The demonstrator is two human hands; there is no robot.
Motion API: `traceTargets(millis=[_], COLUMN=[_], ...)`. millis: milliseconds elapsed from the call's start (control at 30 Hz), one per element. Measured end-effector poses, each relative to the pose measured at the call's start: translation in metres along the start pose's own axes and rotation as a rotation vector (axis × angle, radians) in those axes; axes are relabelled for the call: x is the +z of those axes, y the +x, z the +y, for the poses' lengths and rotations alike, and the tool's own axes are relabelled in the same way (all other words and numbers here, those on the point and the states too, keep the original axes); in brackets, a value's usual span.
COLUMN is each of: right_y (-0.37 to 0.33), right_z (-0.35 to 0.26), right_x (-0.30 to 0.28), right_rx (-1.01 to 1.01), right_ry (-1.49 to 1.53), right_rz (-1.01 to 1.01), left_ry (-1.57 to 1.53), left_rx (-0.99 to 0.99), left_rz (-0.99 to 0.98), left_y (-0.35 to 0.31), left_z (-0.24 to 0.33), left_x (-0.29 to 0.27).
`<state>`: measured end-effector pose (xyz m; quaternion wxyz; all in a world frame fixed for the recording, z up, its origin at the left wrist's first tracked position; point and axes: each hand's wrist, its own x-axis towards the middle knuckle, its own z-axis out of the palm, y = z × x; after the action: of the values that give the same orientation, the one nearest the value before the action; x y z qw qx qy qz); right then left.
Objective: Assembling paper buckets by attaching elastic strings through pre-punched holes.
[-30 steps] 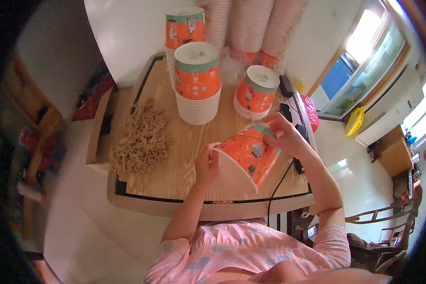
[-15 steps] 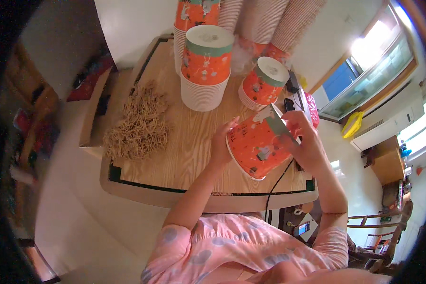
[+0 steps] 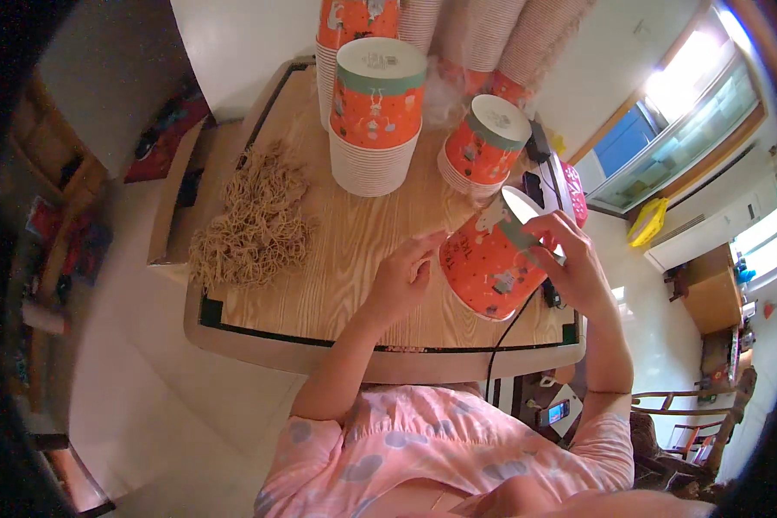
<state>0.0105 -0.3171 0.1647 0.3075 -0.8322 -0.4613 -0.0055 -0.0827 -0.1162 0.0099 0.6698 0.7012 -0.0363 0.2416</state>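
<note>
An orange paper tub (image 3: 489,269) with a green band is tilted over the near right of the table. My right hand (image 3: 576,269) grips it by the green-banded end, fingers and thumb pinching the edge. Beside its other end is my left hand (image 3: 401,278), thumb apart from the bent fingers and nothing in its grasp. The fingertips are close to the tub's wall; whether they touch it I cannot tell. Beyond stand upside-down stacks of similar tubs, a tall stack (image 3: 377,121) and a shorter stack (image 3: 486,147).
A heap of tan paper twine (image 3: 255,220) covers the table's left side. More tub stacks (image 3: 483,39) rise at the back. A black cable (image 3: 502,341) hangs over the front edge of the wooden table (image 3: 354,302). An open cardboard box (image 3: 171,198) stands at the left.
My left hand has come off the tub's side and its fingers have bent. The tub has shifted slightly right in my right hand.
</note>
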Motion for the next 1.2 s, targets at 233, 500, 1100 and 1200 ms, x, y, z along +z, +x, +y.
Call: traceTargets(millis=[233,500,1100,1200], right_y=[-0.010,-0.029,-0.026,-0.031], right_z=[0.009,0.042,0.099,0.086], right_x=[0.008,0.017,0.033,0.055], right_rx=[-0.031,-0.194,-0.209,-0.144], right_ry=[0.006,-0.173,-0.187,-0.178], right_rz=[-0.048,-0.044,0.005,0.225], left_ry=[-0.513,-1.141,-1.025,-1.121], left_rx=[-0.169,-0.616,-0.821,-0.819], left_rz=[-0.001,0.469,0.225,0.300], left_y=[0.005,-0.006,-0.045,-0.041], left_z=[0.025,-0.016,-0.058,-0.051], left_x=[0.005,0.005,0.036,0.042])
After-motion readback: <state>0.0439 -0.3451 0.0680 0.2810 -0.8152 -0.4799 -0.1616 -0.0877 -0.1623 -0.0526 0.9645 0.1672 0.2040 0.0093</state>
